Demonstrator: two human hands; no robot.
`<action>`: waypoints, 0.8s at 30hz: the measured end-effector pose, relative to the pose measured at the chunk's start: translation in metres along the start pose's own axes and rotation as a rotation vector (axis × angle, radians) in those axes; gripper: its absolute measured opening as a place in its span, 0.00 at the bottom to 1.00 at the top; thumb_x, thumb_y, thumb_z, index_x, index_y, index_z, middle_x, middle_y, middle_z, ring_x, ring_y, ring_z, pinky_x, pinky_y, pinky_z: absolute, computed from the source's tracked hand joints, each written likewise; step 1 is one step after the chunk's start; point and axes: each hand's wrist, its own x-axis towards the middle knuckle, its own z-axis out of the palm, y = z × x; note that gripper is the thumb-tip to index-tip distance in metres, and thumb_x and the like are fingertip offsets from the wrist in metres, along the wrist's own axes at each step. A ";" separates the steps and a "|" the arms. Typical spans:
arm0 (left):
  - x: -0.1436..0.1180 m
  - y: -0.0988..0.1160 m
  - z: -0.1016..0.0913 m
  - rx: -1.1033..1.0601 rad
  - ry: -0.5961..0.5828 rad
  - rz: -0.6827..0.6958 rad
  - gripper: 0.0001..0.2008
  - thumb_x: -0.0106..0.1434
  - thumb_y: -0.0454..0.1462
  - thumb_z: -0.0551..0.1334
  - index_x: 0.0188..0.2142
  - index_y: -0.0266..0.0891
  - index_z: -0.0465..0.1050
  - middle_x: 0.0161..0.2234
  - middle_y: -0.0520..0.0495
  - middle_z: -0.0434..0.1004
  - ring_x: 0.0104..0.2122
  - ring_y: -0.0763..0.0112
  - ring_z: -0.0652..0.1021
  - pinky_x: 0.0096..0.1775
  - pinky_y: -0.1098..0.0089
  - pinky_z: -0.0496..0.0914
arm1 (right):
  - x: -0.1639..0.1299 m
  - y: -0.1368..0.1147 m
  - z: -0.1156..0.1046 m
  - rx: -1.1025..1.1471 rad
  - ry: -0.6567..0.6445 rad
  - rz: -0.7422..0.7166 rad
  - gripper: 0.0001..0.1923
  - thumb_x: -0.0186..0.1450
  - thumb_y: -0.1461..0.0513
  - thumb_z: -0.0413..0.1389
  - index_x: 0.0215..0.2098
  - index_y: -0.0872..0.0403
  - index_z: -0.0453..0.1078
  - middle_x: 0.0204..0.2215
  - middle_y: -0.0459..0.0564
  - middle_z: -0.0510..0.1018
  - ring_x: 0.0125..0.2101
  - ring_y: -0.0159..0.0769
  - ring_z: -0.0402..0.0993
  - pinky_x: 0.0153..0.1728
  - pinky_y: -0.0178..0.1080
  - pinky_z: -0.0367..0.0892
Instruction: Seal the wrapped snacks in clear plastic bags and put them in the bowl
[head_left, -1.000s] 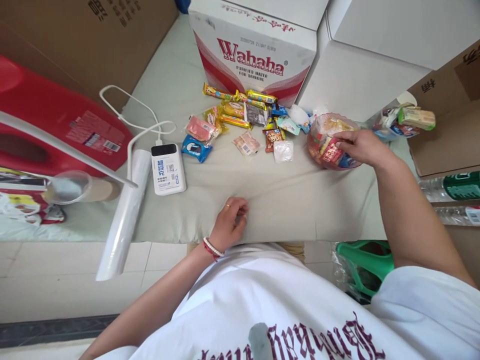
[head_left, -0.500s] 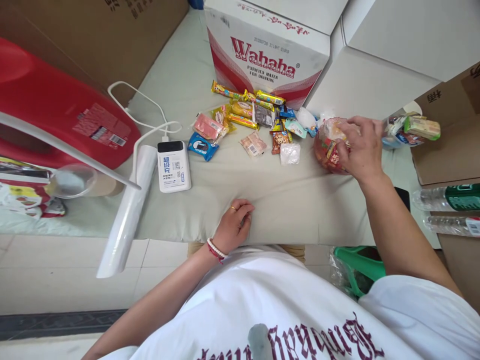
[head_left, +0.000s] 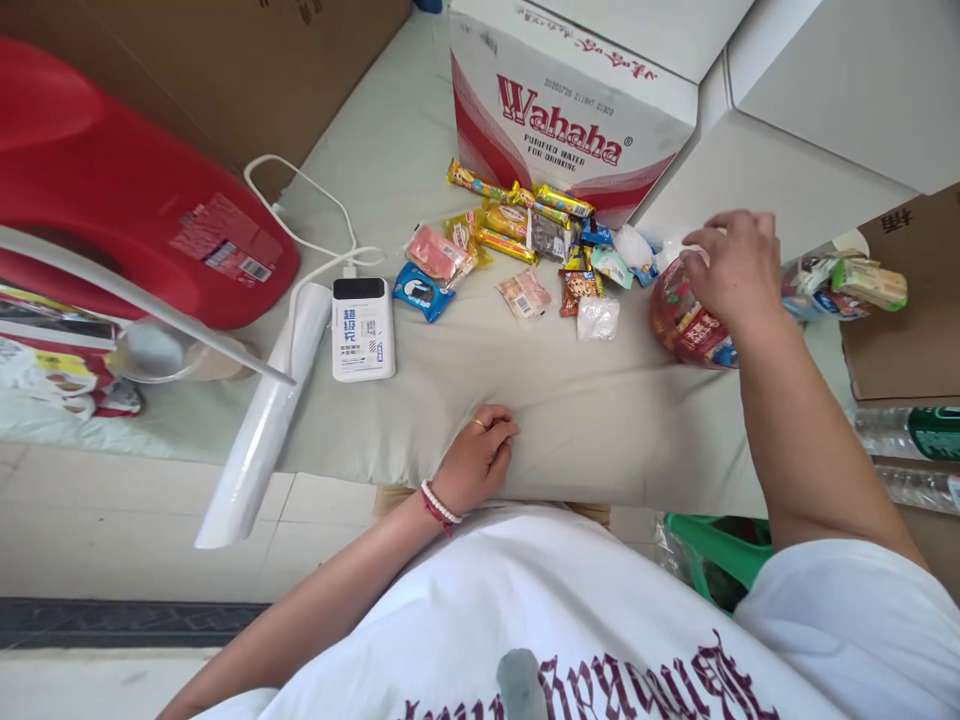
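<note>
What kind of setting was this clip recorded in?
Probably a home or stockroom corner used for packing snacks: a cloth-covered table hemmed in by a Wahaha water carton and brown cardboard boxes, with loose snack packets spread across it.

One white power bank [head_left: 363, 328], one Wahaha carton [head_left: 566, 115], two hands, one blue biscuit packet [head_left: 424, 292], one film roll [head_left: 264, 424]
</note>
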 end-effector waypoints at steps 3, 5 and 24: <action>0.001 0.001 0.000 -0.002 -0.001 0.013 0.13 0.65 0.29 0.55 0.44 0.40 0.75 0.49 0.40 0.74 0.44 0.64 0.78 0.45 0.62 0.77 | 0.045 -0.027 0.014 -0.047 -0.184 -0.007 0.14 0.72 0.66 0.53 0.48 0.69 0.78 0.51 0.66 0.79 0.58 0.48 0.67 0.56 0.50 0.61; 0.002 0.001 0.000 -0.003 0.006 0.024 0.12 0.66 0.28 0.55 0.43 0.39 0.75 0.48 0.40 0.74 0.43 0.65 0.78 0.44 0.63 0.77 | 0.073 -0.041 0.038 -0.096 -0.297 0.081 0.14 0.70 0.70 0.54 0.47 0.77 0.75 0.49 0.71 0.79 0.56 0.48 0.71 0.54 0.49 0.63; 0.050 0.022 -0.006 -0.698 0.098 -0.355 0.17 0.67 0.50 0.64 0.45 0.39 0.75 0.41 0.44 0.77 0.40 0.66 0.78 0.40 0.67 0.72 | -0.123 -0.112 0.037 1.491 -0.460 0.145 0.18 0.59 0.48 0.70 0.36 0.51 0.78 0.29 0.46 0.80 0.29 0.34 0.76 0.36 0.40 0.75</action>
